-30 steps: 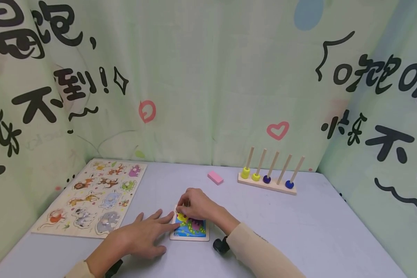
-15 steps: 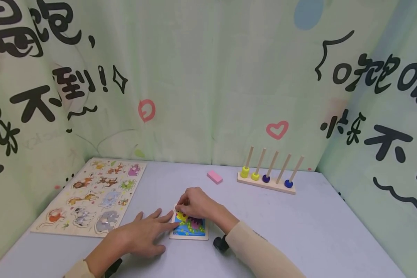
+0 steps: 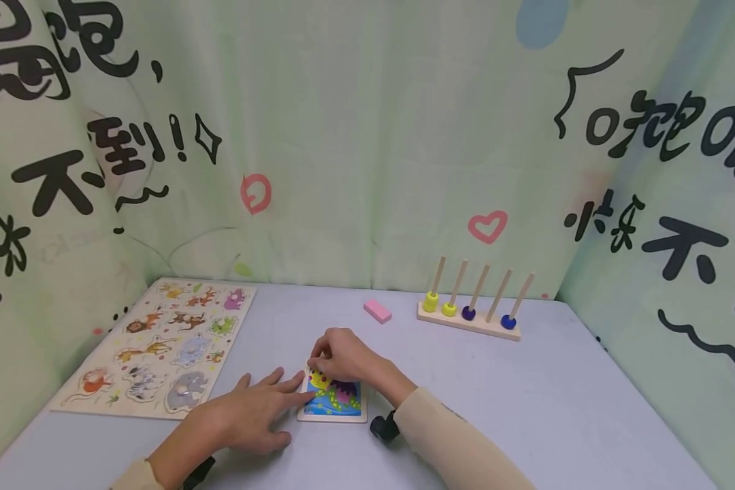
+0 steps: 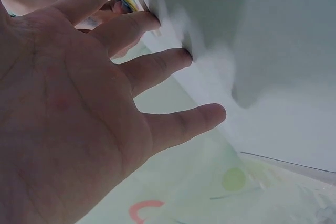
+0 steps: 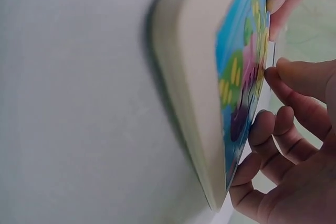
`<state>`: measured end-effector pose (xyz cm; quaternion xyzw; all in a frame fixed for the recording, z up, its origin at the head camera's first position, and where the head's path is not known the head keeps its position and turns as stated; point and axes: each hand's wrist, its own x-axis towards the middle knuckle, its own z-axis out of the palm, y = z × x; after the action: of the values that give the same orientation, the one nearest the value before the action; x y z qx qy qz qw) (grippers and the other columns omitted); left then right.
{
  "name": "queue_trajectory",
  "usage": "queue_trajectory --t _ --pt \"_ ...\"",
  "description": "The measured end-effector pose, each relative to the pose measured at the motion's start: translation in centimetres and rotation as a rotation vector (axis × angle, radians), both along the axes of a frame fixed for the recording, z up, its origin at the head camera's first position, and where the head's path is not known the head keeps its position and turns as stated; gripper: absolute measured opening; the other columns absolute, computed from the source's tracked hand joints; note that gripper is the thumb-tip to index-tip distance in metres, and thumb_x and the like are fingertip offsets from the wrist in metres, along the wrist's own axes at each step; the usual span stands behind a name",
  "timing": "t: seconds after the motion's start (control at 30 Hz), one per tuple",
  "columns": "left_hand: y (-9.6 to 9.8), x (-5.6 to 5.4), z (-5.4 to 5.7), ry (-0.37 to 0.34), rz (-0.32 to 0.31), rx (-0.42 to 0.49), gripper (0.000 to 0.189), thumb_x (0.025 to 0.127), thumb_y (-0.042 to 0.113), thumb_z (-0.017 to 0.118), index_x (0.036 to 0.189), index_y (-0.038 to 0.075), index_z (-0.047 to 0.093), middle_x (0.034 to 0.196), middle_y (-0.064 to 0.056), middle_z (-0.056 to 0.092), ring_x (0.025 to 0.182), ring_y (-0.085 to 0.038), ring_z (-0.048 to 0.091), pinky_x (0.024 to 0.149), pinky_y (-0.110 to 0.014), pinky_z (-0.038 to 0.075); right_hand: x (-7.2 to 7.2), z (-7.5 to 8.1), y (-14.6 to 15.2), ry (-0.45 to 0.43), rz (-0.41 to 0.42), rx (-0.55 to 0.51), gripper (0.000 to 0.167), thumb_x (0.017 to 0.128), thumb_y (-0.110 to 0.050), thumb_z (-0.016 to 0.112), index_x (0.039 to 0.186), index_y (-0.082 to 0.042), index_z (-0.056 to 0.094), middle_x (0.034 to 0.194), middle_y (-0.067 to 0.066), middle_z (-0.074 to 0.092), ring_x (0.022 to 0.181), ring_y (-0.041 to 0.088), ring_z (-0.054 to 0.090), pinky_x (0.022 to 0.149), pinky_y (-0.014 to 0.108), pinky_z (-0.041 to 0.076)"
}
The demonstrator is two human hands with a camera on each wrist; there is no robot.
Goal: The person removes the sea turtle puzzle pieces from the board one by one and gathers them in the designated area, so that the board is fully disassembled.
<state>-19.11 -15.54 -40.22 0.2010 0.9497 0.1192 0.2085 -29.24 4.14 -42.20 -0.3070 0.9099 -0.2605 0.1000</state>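
From my remote seat, head view: small picture puzzle (image 3: 337,407) with wooden rim, flat on the white table (image 3: 557,401), just below centre of frame. Left hand (image 3: 248,416) comes in from bottom left, fingers spread, index fingertip on the puzzle's left side; left wrist feed shows me the open palm with fingers fanned out, a sliver of puzzle at top. Right hand (image 3: 346,357) reaches in from lower right over the puzzle's top edge, fingers bent; right wrist feed gives me thumb and index tips together at the picture surface, but I can't tell if they pinch a piece. Puzzle art: blue ground with yellow, green and purple patches. Beige sleeves (image 3: 465,435) on both arms, black device (image 3: 384,427) at the right wrist. Left of frame: big animal board (image 3: 165,365), lion, zebra, elephant and others on it, lying near the left hand. Pink block (image 3: 377,311) above and right of the puzzle, well apart from the hands. Peg stand (image 3: 465,324) right of centre, upright pegs, yellow rings on the first two, dark blue on the third, blue on the rightmost. Pale green curtain (image 3: 343,136) with black lettering behind.
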Motion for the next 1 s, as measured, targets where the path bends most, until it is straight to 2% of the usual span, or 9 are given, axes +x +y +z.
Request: queue_trajectory --t 0.27,0.77,1.0 --pt "-0.06 -0.12 -0.09 -0.001 -0.004 0.010 0.067 0.092 0.039 0.078 0.154 0.034 0.056 0.174 0.002 0.037 0.164 -0.041 0.026 0.122 -0.082 0.020 -0.02 0.22 0.02 0.026 0.012 0.024 0.016 0.101 -0.022 0.072 0.105 -0.009 0.081 0.086 -0.003 0.062 0.070 0.004 0.051 0.062 0.017 0.042" --pt "-0.18 -0.05 -0.08 0.009 -0.008 0.015 0.067 0.091 0.039 0.079 0.154 0.034 0.056 0.173 0.001 0.038 0.163 -0.041 0.027 0.121 -0.082 0.020 0.03 0.18 0.19 0.030 0.030 -0.005 0.014 0.100 -0.022 0.072 0.102 -0.010 0.080 0.081 -0.005 0.055 0.068 0.004 0.047 0.061 0.018 0.038" --pt "-0.24 0.05 -0.06 0.015 -0.011 0.023 0.067 0.091 0.039 0.078 0.154 0.034 0.056 0.174 0.001 0.038 0.163 -0.041 0.027 0.121 -0.081 0.021 0.01 0.39 0.26 0.030 0.020 -0.006 0.013 0.098 -0.024 0.075 0.099 -0.011 0.080 0.092 0.000 0.061 0.077 0.007 0.051 0.066 0.018 0.043"
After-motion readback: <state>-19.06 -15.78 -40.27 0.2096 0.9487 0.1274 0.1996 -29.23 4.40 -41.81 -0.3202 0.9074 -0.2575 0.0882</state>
